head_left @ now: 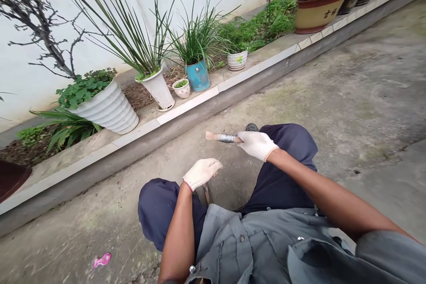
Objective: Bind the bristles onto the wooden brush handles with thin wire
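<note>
Right hand [257,144], white-gloved, is clamped around one end of a short stick [222,137] and holds it out level above the knees. The stick is pale wood at its free tip, and its middle is wound tight with shiny grey wire in close turns; the gripped end is hidden inside the glove. Left hand [201,172], gloved too, sits lower and nearer the body, fingers pinched together on a thin wire end [220,158] that pokes up from the fingertips, hard to make out. The two hands are apart, the stick between them and slightly higher. The person crouches on the concrete floor [349,97] in dark trousers and a grey shirt. Along the raised tiled ledge [186,105] beyond stand a ribbed white pot [108,108], a tall white pot [159,88] and a blue pot [198,75]. A pink scrap [101,260] lies on the floor near the bottom left.
</note>
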### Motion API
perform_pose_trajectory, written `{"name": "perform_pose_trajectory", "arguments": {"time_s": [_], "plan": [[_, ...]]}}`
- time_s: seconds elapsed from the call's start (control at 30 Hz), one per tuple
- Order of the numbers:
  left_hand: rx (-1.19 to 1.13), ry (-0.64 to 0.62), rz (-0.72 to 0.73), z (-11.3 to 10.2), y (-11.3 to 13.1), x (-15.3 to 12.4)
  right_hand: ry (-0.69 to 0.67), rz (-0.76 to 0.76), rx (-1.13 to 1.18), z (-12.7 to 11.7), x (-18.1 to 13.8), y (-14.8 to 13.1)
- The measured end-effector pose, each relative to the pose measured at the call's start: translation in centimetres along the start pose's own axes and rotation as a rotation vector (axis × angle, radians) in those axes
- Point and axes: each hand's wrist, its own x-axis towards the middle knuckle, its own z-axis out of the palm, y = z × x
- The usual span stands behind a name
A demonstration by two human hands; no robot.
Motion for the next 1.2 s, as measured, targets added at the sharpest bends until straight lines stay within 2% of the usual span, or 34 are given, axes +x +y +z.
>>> {"name": "perform_pose_trajectory", "arguments": {"time_s": [0.1,0.2,0.27,0.37,0.47,0.57,0.67,0.77,0.9,0.97,1.03,1.1,1.2], "plan": [[0.063,0.011,0.011,0.0,-0.4,0.1,-0.215,-0.006,-0.216,0.5,-0.4,-0.1],[0.115,0.037,0.025,0.1,-0.5,0.2,-0.425,-0.181,-0.290,0.9,-1.5,0.4],[0.133,0.033,0.036,0.1,-0.4,0.2,-0.486,-0.319,-0.260,1.1,-2.2,0.9],[0.110,0.041,0.041,0.1,0.0,0.2,-0.559,-0.444,-0.136,1.0,-2.9,1.4],[0.067,0.054,0.021,0.0,0.2,0.0,-0.609,-0.527,-0.003,0.3,-3.2,1.6],[0.033,0.048,-0.002,0.0,0.2,0.0,-0.634,-0.542,0.044,-0.6,-3.3,1.5],[0.014,0.054,-0.005,0.2,0.0,0.1,-0.636,-0.549,0.062,-1.2,-3.3,1.4],[0.014,0.058,0.036,0.3,-0.2,0.2,-0.570,-0.515,0.183,-1.4,-3.2,1.2],[-0.044,0.085,-0.002,0.3,-0.3,0.4,-0.362,-0.254,0.481,-1.0,-2.1,0.8],[-0.054,0.101,-0.031,0.3,-0.3,0.4,-0.231,-0.129,0.529,-0.8,-1.1,0.7],[-0.019,0.096,-0.016,0.3,-0.3,0.4,-0.117,-0.040,0.396,-0.5,-0.3,0.7],[0.039,0.080,0.011,0.3,-0.4,0.4,-0.083,0.002,0.152,-0.2,0.0,0.7],[0.130,0.070,0.046,0.3,-0.5,0.4,-0.235,-0.025,-0.132,0.1,-0.5,0.6]]}}
